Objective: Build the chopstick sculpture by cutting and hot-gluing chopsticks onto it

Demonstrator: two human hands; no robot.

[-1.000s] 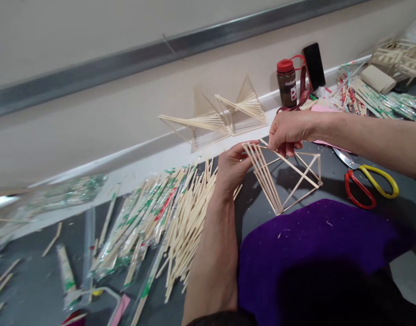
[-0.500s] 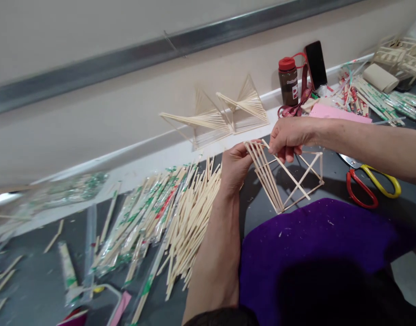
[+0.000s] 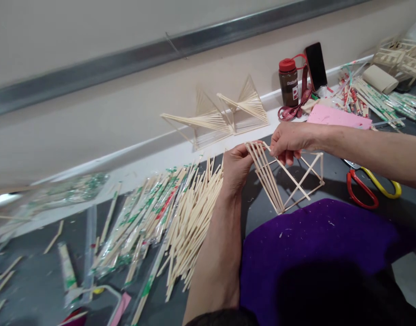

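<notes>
My left hand (image 3: 238, 165) grips the upper left corner of a frame of wooden chopsticks (image 3: 265, 176), its fingers closed around that end. Several sticks run side by side in a slant from this corner down to the frame's lower corner. Between the thumb and fingers of my right hand (image 3: 287, 141) is a single chopstick (image 3: 291, 177), pinched near its upper part. It slants down to the right across the frame's open side, and its upper end lies close to the frame's top bar. Whether it touches the bar I cannot tell.
Loose chopsticks (image 3: 194, 222) and wrapped ones (image 3: 140, 217) lie to the left. Scissors (image 3: 362, 190) rest at right. Behind stand a twisted chopstick model (image 3: 242, 113), a bottle (image 3: 288, 83) and a phone (image 3: 316, 67). Pink paper (image 3: 337, 117) lies beyond my right wrist.
Very little differs. My right hand has lowered slightly with the chopstick, whose upper end sits slightly lower beside the top bar. My left hand keeps its grip on the frame.
</notes>
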